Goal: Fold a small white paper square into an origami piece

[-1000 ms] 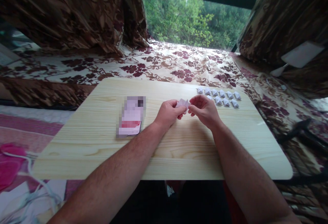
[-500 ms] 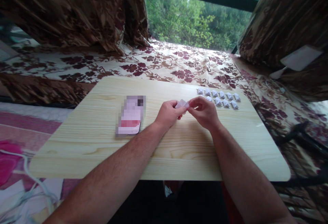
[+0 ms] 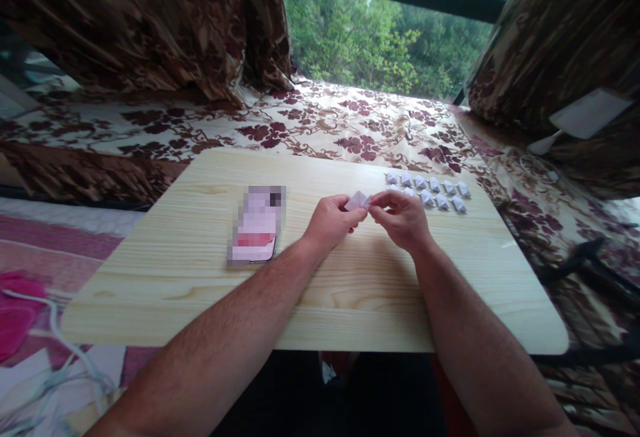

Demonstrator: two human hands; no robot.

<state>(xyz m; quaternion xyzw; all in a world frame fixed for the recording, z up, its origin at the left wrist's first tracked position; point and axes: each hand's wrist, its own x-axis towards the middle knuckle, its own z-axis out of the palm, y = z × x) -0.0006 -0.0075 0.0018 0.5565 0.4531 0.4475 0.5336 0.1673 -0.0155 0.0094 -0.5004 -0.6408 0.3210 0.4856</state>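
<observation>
Between my hands, a little above the wooden tabletop, is a small piece of folded white paper. My left hand pinches its left and lower side, thumb on top. The fingertips of my right hand are closed on its right corner. Just beyond my right hand, several small white folded paper pieces lie in two rows. Part of the nearer row is hidden behind that hand.
A phone, blurred out, lies on the left half of the table. Patterned curtains and a floral-covered ledge are behind it. White cables hang at the lower left, and a white lamp-like object stands at right.
Both hands stay almost in place on the paper. The paper's upper face shows slightly more and looks a bit flatter, and my right fingers have shifted slightly at its corner.
</observation>
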